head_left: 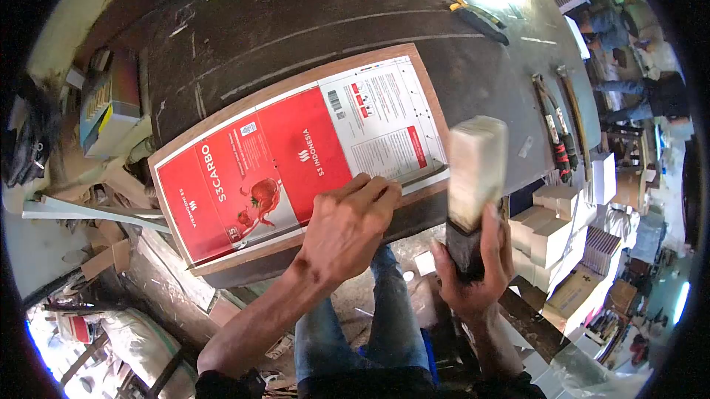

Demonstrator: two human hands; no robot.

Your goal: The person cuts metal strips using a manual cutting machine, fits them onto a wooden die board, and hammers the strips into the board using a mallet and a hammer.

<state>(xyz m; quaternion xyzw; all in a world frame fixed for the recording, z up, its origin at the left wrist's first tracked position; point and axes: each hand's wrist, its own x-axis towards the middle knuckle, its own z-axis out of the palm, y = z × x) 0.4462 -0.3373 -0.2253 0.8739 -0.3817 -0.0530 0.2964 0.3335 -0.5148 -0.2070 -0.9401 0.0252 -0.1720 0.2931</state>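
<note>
1. Holding left hand (350,214) at near edge of printed sheet (299,159) with bent fingers; cannot tell if gripping anything.
2. Gripping blurred pale block (477,166) in wrapped fingers of right hand (477,269).
3. Along near edge of bench (314,18): sheet-topped wooden board (424,79).

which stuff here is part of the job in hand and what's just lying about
Seemingly part of the job:
- printed sheet, by the left hand
- wooden board under it
- blurred pale tool with a dark grip, in the right hand

Apparently just lying about:
- yellow-and-black tool
- red-handled tool
- cardboard boxes
- pale sack
</note>
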